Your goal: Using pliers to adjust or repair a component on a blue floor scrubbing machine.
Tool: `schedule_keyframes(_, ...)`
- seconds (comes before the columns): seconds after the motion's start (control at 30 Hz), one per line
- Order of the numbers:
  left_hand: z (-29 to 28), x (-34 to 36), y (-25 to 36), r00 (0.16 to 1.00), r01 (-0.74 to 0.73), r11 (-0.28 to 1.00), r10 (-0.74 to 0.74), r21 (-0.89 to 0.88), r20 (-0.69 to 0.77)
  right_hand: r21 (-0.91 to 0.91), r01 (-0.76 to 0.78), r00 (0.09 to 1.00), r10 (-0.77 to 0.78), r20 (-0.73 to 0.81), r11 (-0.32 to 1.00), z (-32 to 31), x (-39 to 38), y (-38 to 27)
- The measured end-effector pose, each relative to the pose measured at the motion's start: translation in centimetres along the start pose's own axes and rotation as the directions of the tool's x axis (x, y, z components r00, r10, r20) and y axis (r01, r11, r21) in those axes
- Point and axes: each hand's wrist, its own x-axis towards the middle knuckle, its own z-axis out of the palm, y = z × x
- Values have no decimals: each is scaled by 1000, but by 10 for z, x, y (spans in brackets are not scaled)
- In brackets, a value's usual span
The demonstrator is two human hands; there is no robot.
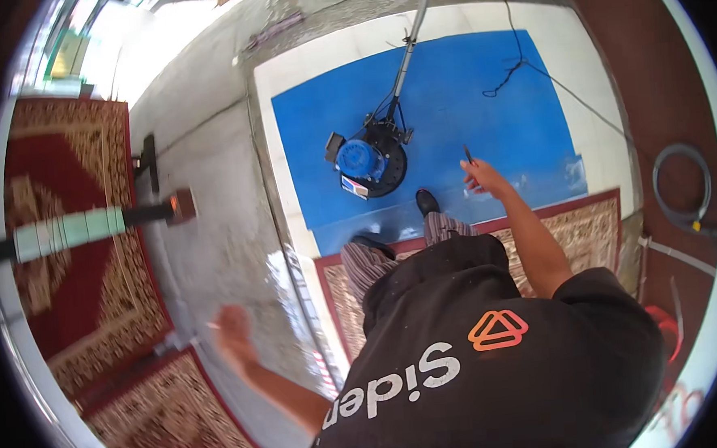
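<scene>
I see the right hand [479,175] out ahead over the blue mat [465,89], fingers partly curled, with a slim dark object [467,153] pinched at the fingertips and pointing away from the body. Too small for me to say what it is.

The left hand [232,321] is low over the grey concrete floor [209,163], blurred. Fingers look loosely bent; I can't tell how far open they are, or whether the pale spot at their tips is something held.

Floor machine [361,158] is left of the right hand, well apart from it, and ahead and to the right of the left hand: blue motor, round black base on the mat, long pole running away from the body. I see neither hand touching it.

Beyond the right hand, slightly right, a dark cable [583,103] crosses the mat and pale tiles [605,130]. Farther right, a grey hose coil [659,184]. Just nearer the body than the right hand, a red-bordered carpet [586,228].

Left of the left hand, two red patterned rugs: an upper one [42,143] and a lower one [197,395]. Ahead-left of it, a mint-green bar [71,233] with black ends.
</scene>
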Motion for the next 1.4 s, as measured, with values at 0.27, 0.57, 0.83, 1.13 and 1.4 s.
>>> schedule_keyframes(0.27, 75, 234, -141, 803, 217, 796, -475, 565, 361, 264, 6, 957, 71, -280, 964, 96, 3, -8)
schedule_keyframes(0.57, 173, 442, -18, 768, -122, 741, -350, 660, 536, 648, 66, 915, 213, -343, 759, 221, -1, 96)
schedule_keyframes(0.83, 290, 453, -56, 701, -133, 758, -384, 638, 602, 456, -95, 865, 300, -402, 885, 260, 125, 123)
schedule_keyframes(1.13, 512, 580, -259, 464, -493, 635, -387, 595, 797, 384, -14, 866, 203, -457, 923, 267, 338, 128)
schedule_keyframes(1.4, 732, 560, -366, -53, -922, 383, -270, 57, 961, 265, 289, 779, -65, -624, 920, 260, 501, 140)
